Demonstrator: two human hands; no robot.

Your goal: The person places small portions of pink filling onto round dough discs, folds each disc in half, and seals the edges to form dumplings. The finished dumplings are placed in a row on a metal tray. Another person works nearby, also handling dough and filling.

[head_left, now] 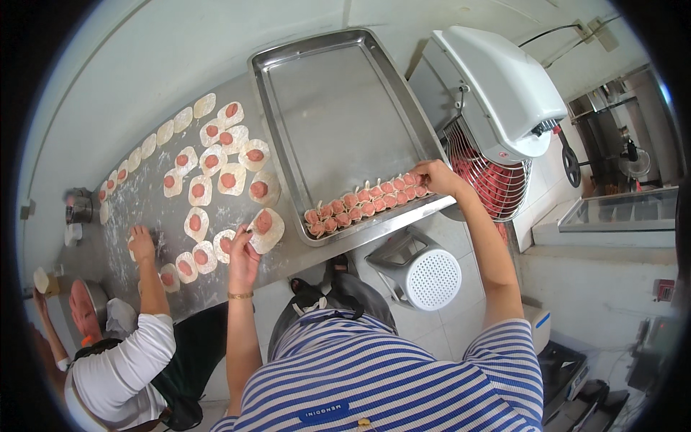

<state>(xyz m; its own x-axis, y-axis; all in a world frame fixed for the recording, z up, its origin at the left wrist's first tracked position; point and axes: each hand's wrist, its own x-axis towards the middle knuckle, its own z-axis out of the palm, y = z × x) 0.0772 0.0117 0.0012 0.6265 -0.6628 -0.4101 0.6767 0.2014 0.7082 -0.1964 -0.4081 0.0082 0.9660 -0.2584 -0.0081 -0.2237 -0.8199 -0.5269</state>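
Observation:
My left hand (245, 258) holds up a round dough wrapper (276, 238) with a lump of pink meat filling (264, 222) on it, just off the tray's near left corner. Inside the large metal tray (324, 93), my right hand (440, 178) has its fingers closed at the right end of two rows of open-topped dumplings (368, 209). The fingertips partly cover the end dumpling (410, 178), which they appear to pinch. Left of the tray, several wrappers topped with meat (232, 178) lie on the floured steel table (155, 216).
Plain wrappers (165, 132) line the table's far side. At left, a co-worker's hand (142, 243) touches a wrapper; another person stands beyond, near a bowl of meat (85, 306). A white mixer (497, 93) with a wire guard stands right of the tray. A stool (432, 279) sits below.

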